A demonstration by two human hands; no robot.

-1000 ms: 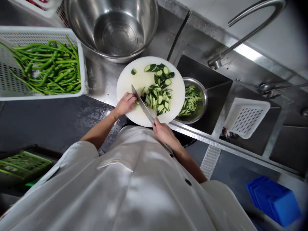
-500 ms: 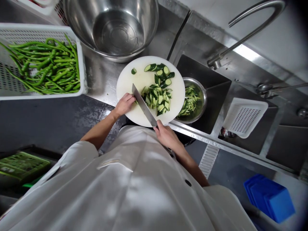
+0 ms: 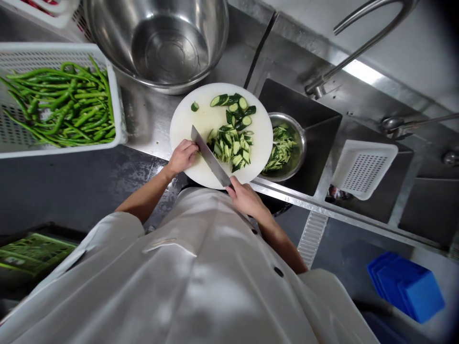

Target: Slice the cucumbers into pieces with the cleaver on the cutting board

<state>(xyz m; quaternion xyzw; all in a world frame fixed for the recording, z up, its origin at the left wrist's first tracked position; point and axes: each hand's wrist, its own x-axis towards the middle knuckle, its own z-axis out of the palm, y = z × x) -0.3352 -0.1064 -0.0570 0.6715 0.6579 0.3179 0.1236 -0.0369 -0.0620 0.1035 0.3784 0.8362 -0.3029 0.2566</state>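
Note:
My right hand [image 3: 245, 197] is wrapped round the handle of a knife [image 3: 211, 157], whose broad blade lies slantwise over a round white cutting board [image 3: 182, 117]. At the blade's left side, my left hand [image 3: 182, 155] rests with its fingers bent and pressed together; what is under the fingertips is hidden. Cut cucumber pieces [image 3: 233, 145] are heaped just right of the blade. Behind them lie thicker cucumber slices [image 3: 243, 103], and one small end piece [image 3: 194, 106] sits apart at the upper left of the board.
A large steel bowl [image 3: 172, 52] stands behind the board. To the left is a white basket [image 3: 118, 110] of green peppers [image 3: 79, 105]. A bowl [image 3: 304, 143] of cut cucumber sits at the sink's left, below a faucet [image 3: 358, 45]. Another white basket [image 3: 366, 167] is further right.
The whole view has shifted slightly. My hands and the knife keep nearly the same places over the board, with the blade still beside my left fingertips.

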